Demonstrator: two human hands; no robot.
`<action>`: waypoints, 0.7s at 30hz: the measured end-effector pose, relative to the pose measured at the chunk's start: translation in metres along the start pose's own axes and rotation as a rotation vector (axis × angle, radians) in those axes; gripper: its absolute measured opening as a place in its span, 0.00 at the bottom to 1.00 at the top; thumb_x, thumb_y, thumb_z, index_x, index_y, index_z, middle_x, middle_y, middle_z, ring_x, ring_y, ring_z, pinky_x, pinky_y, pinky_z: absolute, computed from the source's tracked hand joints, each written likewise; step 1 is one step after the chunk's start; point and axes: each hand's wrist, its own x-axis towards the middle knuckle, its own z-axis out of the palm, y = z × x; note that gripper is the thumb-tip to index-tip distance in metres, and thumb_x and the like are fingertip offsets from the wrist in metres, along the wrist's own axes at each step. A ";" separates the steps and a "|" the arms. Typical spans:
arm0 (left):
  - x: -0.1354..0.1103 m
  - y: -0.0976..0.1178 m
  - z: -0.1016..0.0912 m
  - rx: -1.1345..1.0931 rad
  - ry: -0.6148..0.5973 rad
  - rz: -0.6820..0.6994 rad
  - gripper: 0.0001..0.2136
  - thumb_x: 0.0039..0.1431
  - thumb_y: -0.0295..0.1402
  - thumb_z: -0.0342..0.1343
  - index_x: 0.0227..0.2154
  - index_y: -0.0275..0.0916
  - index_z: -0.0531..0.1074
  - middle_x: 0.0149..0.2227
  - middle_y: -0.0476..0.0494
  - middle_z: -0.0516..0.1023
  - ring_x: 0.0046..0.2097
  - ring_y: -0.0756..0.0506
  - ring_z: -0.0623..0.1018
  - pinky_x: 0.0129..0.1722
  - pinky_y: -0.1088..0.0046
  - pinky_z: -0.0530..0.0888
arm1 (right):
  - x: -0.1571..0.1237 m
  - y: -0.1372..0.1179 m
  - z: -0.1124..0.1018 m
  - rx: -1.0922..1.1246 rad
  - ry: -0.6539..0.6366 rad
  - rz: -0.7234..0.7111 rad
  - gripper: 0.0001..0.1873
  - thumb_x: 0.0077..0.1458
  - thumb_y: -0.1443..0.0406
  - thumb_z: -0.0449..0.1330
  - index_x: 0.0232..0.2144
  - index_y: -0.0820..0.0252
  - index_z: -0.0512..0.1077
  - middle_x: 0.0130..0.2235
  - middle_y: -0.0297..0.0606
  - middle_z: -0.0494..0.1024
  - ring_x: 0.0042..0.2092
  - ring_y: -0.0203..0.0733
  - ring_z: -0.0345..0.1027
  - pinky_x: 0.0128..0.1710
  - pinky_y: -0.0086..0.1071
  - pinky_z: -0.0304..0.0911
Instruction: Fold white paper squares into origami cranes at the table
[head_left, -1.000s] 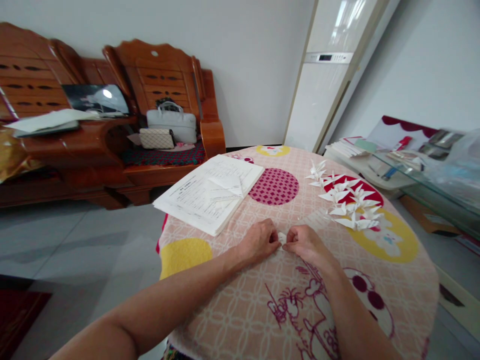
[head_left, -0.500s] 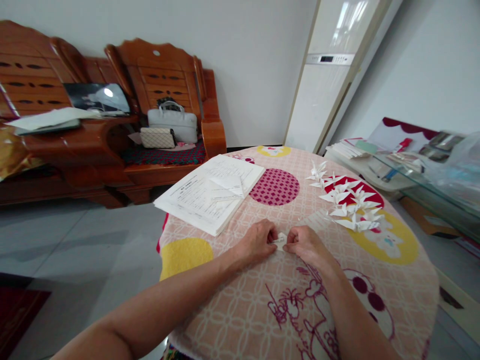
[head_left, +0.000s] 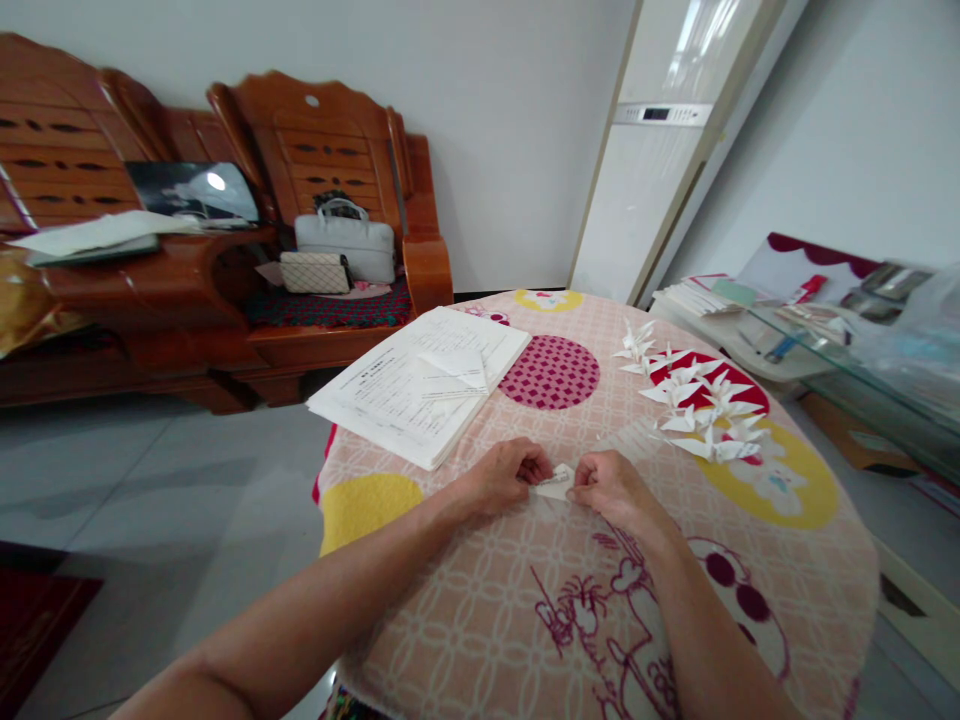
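Note:
A small piece of folded white paper (head_left: 556, 484) lies between my two hands, low over the patterned tablecloth (head_left: 480, 590). My left hand (head_left: 507, 474) has its curled fingers on the paper's left end. On its right edge, my right hand (head_left: 609, 484) pinches it between thumb and forefinger. Faint print shows on the paper's upper face. Beyond my right hand, several white folded paper cranes (head_left: 697, 395) stand in a cluster on the cloth. To the left, a stack of printed sheets (head_left: 382, 390) carries a loose folded paper (head_left: 453, 372) on top.
A glass-topped side stand (head_left: 832, 365) with papers, a red item and a plastic bag (head_left: 911, 345) adjoins the table at right. Behind are a wooden bench (head_left: 330, 130) holding a grey handbag (head_left: 352, 245) and a tall white air conditioner (head_left: 645, 190).
My left hand has shifted slightly left, so more of the folded paper shows between my hands. My right hand has stayed in place.

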 end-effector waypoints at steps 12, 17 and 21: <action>0.019 0.010 -0.005 0.248 0.038 -0.068 0.11 0.49 0.32 0.56 0.33 0.34 0.78 0.27 0.47 0.78 0.30 0.49 0.75 0.29 0.77 0.69 | 0.001 0.005 0.001 0.039 -0.004 -0.039 0.03 0.42 0.68 0.63 0.21 0.60 0.71 0.20 0.32 0.72 0.24 0.36 0.64 0.25 0.27 0.52; 0.031 0.019 -0.002 0.305 -0.041 -0.110 0.08 0.46 0.31 0.59 0.30 0.34 0.76 0.25 0.50 0.76 0.28 0.51 0.73 0.27 0.79 0.65 | -0.001 0.005 -0.002 0.021 0.002 -0.036 0.05 0.41 0.66 0.65 0.21 0.60 0.71 0.22 0.33 0.73 0.26 0.36 0.65 0.26 0.28 0.53; 0.034 0.024 -0.002 0.362 -0.086 -0.108 0.05 0.46 0.31 0.59 0.24 0.34 0.74 0.21 0.53 0.72 0.25 0.53 0.69 0.24 0.79 0.60 | -0.002 0.003 -0.002 0.011 0.009 -0.027 0.05 0.41 0.66 0.65 0.21 0.60 0.71 0.23 0.34 0.74 0.27 0.37 0.66 0.27 0.28 0.53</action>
